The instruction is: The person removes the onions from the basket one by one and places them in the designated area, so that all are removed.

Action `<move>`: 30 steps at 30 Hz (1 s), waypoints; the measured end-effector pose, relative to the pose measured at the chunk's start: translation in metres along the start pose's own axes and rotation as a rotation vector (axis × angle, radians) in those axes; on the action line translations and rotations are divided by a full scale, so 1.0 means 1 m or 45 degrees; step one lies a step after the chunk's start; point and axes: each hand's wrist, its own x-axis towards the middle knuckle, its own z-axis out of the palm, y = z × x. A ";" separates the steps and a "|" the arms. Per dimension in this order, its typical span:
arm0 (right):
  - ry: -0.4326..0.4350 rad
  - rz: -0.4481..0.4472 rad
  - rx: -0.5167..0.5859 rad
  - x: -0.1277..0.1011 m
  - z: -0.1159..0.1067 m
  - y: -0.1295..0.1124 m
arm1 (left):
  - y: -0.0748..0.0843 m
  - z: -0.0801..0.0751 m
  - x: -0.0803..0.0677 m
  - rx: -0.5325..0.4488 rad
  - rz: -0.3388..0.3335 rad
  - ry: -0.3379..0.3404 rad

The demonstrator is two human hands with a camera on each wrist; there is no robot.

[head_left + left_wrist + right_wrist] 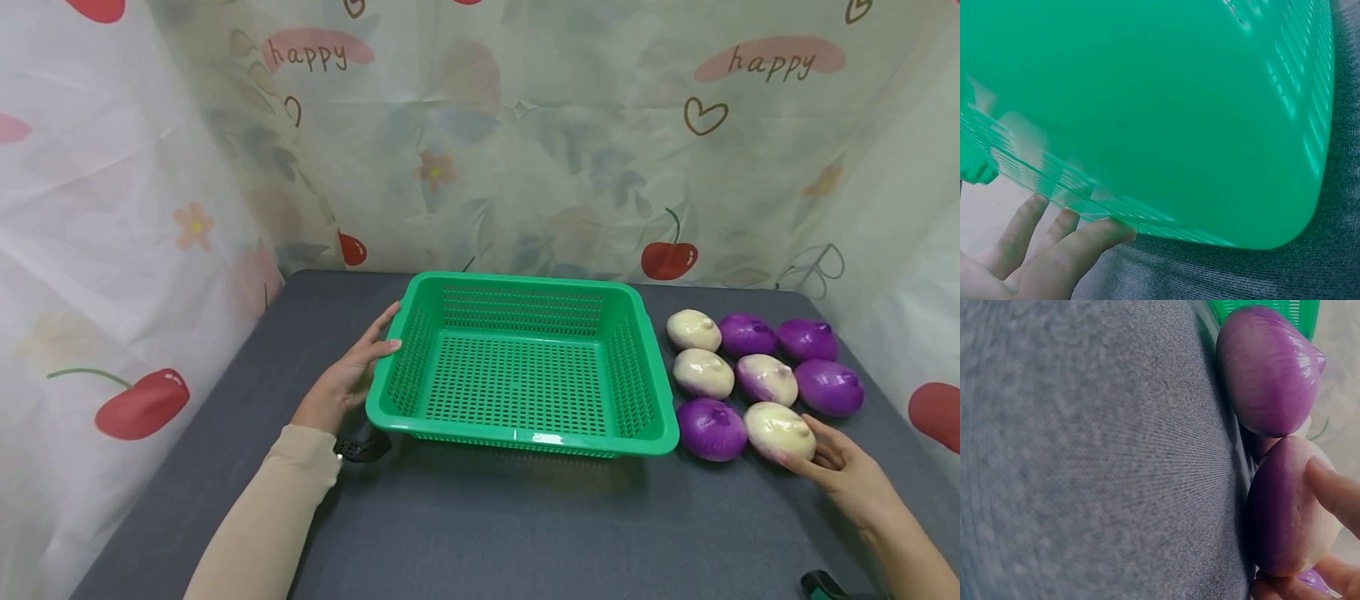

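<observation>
Two hands | left hand (pixel 341 385) fingers straight against green basket (pixel 525 287) | right hand (pixel 843 467) fingers cup white onion (pixel 778 429)

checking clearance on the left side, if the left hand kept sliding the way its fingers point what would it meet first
The left hand already touches the green basket at its left rim, fingers pointing up and right along that wall. Going on, it would likely press into the basket first; depth is unclear.
</observation>
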 end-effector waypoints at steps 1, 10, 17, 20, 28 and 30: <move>-0.002 -0.001 0.007 0.000 0.000 0.000 | 0.000 0.000 0.000 -0.002 -0.001 0.000; -0.031 0.021 -0.008 -0.001 0.000 -0.002 | 0.002 0.002 -0.001 -0.026 -0.010 -0.004; -0.056 0.050 -0.028 -0.002 -0.001 -0.007 | 0.002 0.002 -0.001 -0.042 -0.014 -0.002; -0.063 0.060 -0.034 -0.002 -0.001 -0.009 | 0.002 0.002 -0.001 -0.033 -0.013 0.003; -0.094 0.093 -0.031 -0.002 -0.003 -0.014 | 0.000 0.001 -0.001 -0.010 -0.005 0.010; -0.090 0.089 -0.037 -0.002 -0.003 -0.013 | 0.000 0.001 0.000 -0.011 -0.007 0.010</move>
